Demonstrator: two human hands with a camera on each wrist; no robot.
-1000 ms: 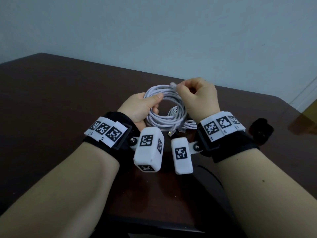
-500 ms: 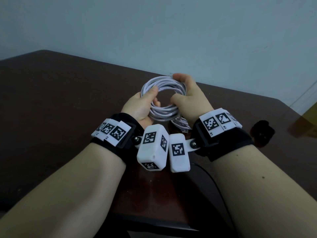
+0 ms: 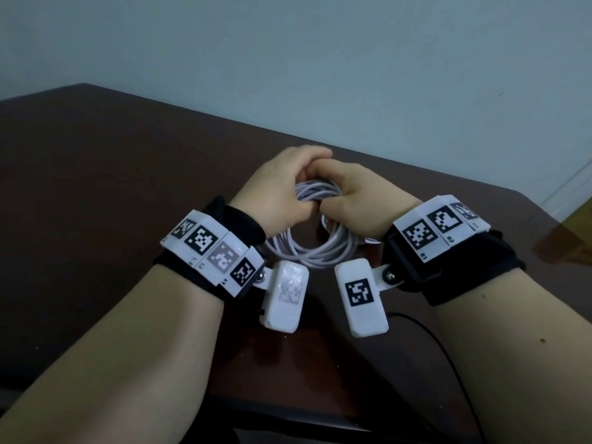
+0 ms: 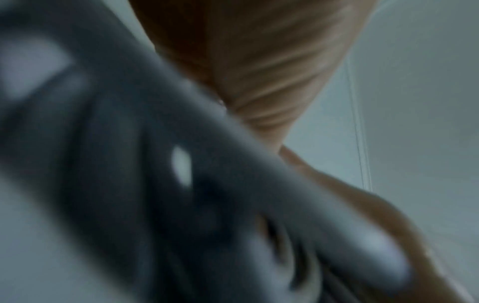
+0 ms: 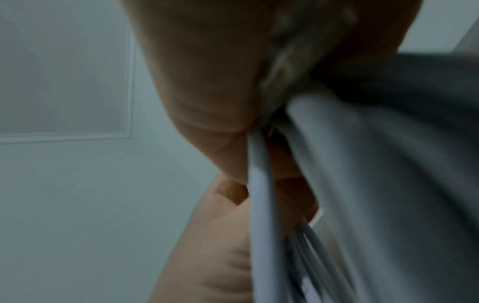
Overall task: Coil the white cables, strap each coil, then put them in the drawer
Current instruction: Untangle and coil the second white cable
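A coil of white cable [image 3: 315, 254] hangs above the dark brown table [image 3: 96, 174] between my two hands. My left hand [image 3: 282, 190] curls over the top left of the coil and grips it. Close against it, my right hand [image 3: 355, 200] grips the top right. The fingertips of both are hidden behind the knuckles. In the right wrist view the cable strands [image 5: 261, 205] run close past the palm [image 5: 207, 82]. The left wrist view is blurred, with a grey cable loop [image 4: 155, 164] across it and part of a hand [image 4: 259, 61] behind.
A thin black wire [image 3: 448, 357] trails over the table's near right part. The table's front edge [image 3: 288, 421] lies just below my forearms. A pale wall [image 3: 320, 59] stands behind the table.
Both hands have closed in together at the top of the coil, and the left hand has turned over the top. The coil now hangs lower between my wrists.
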